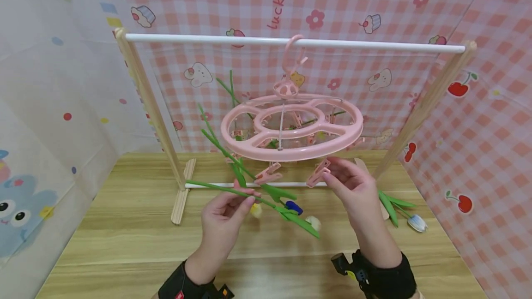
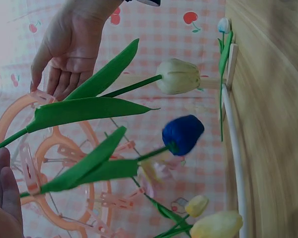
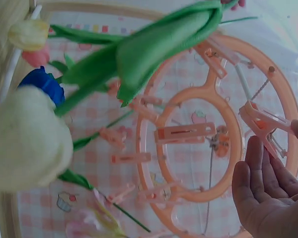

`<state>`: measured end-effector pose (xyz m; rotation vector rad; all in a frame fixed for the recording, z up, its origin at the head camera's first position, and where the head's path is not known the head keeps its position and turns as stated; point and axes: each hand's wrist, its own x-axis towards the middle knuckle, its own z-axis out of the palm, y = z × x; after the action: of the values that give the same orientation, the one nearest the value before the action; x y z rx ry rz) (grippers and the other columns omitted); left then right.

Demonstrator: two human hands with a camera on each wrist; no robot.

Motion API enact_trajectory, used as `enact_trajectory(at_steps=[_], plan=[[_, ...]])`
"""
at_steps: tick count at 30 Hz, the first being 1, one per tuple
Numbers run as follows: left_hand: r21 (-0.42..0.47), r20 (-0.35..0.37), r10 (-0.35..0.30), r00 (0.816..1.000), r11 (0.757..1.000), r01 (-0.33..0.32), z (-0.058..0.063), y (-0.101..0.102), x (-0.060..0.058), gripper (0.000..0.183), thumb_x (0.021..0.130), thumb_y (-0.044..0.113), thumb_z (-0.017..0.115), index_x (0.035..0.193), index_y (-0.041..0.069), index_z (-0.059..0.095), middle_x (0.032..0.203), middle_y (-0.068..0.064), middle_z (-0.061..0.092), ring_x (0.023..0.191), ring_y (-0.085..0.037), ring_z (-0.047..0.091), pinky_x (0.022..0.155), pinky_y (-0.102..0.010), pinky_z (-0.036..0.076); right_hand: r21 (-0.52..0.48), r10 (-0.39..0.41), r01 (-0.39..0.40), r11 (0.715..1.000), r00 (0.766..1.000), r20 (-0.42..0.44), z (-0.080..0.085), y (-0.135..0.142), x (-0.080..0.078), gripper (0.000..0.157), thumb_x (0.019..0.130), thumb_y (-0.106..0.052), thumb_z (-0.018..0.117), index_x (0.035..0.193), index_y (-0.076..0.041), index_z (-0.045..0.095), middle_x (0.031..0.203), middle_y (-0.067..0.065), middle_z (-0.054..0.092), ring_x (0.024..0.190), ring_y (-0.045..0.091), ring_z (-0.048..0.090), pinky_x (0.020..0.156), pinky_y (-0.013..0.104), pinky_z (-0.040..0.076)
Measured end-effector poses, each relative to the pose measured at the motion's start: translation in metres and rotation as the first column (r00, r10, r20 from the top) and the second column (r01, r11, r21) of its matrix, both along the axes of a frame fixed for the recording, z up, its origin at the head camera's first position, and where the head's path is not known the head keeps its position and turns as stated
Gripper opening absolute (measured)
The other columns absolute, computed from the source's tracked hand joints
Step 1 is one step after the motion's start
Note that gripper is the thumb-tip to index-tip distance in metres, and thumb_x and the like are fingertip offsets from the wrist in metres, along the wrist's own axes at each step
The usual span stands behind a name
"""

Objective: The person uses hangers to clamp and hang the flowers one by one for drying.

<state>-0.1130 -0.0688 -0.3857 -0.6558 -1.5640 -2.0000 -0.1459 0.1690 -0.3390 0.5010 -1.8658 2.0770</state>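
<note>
My left hand (image 1: pixel 224 218) pinches the green stem of a white artificial tulip (image 1: pixel 313 223), whose bloom points right and down. On the right, my right hand (image 1: pixel 358 190) pinches a pink clothespin (image 1: pixel 318 173) that hangs from the rim of a pink oval clip hanger (image 1: pixel 291 154). In the right wrist view that clothespin (image 3: pixel 265 121) sits between thumb and fingers; whether its mouth is spread is hard to tell. A blue tulip (image 2: pixel 183 135) hangs from another clothespin (image 1: pixel 269 173), just behind the white one. Yellow tulips (image 2: pixel 216 225) also hang on the hanger's left.
The hanger's hook (image 1: pixel 294 43) loops over a white rod (image 1: pixel 199 39) on a wooden stand (image 1: pixel 151 105). A white-and-blue tulip (image 1: pixel 417 223) lies on the wooden table (image 1: pixel 137 248) by the right foot. A pale pink flower (image 3: pixel 97 218) hangs farther back. Checked cloth (image 1: pixel 249 8) stands behind.
</note>
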Motion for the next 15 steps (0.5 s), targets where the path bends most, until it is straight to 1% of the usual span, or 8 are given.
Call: enact_trajectory(at_steps=[2,7,11,13,15], plan=[[0.011,-0.013,0.001,1.000,1.000,-0.001,0.002,0.000,-0.001,0.013,0.081,-0.015,0.059,0.094,-0.012,0.062,0.092,-0.015,0.068,0.083,-0.026,0.064,0.070,-0.029,0.055,-0.004,0.009,-0.009,1.000,1.000,0.022,0.000,-0.004,0.002,0.028,0.083,0.009,0.061,0.111,0.008,0.060,0.095,0.007,0.065,0.087,0.018,0.060,0.074,0.023,0.053],[0.036,-0.042,0.004,0.999,0.999,-0.002,0.006,0.000,-0.003,0.016,0.081,-0.016,0.058,0.095,-0.009,0.063,0.092,-0.015,0.067,0.080,-0.024,0.065,0.070,-0.028,0.055,-0.014,0.066,-0.065,0.998,0.996,0.056,-0.002,-0.012,0.005,0.028,0.083,0.009,0.061,0.111,0.003,0.060,0.096,0.007,0.065,0.087,0.018,0.060,0.074,0.023,0.053],[0.017,-0.021,0.013,1.000,1.000,-0.013,0.008,-0.001,-0.005,0.012,0.082,-0.014,0.059,0.094,-0.013,0.061,0.092,-0.017,0.067,0.080,-0.026,0.065,0.072,-0.034,0.055,-0.029,0.126,-0.125,0.992,0.991,0.038,-0.005,-0.018,0.006,0.028,0.084,0.011,0.058,0.112,0.005,0.059,0.099,0.009,0.065,0.090,0.019,0.061,0.076,0.024,0.053],[0.006,-0.001,0.017,1.000,1.000,-0.017,0.009,-0.001,-0.006,0.012,0.083,-0.012,0.059,0.095,-0.014,0.061,0.092,-0.018,0.067,0.080,-0.028,0.064,0.073,-0.038,0.055,-0.037,0.140,-0.139,0.990,0.990,0.026,-0.006,-0.020,0.007,0.028,0.085,0.011,0.058,0.112,0.006,0.058,0.100,0.009,0.065,0.090,0.019,0.061,0.076,0.024,0.053],[-0.004,0.016,0.023,1.000,1.000,-0.023,0.010,-0.001,-0.007,0.012,0.084,-0.011,0.060,0.095,-0.014,0.061,0.092,-0.018,0.066,0.079,-0.031,0.064,0.072,-0.040,0.054,-0.044,0.135,-0.134,0.990,0.991,0.019,-0.007,-0.022,0.007,0.028,0.084,0.010,0.058,0.112,0.006,0.058,0.100,0.010,0.065,0.090,0.019,0.061,0.076,0.024,0.053]])
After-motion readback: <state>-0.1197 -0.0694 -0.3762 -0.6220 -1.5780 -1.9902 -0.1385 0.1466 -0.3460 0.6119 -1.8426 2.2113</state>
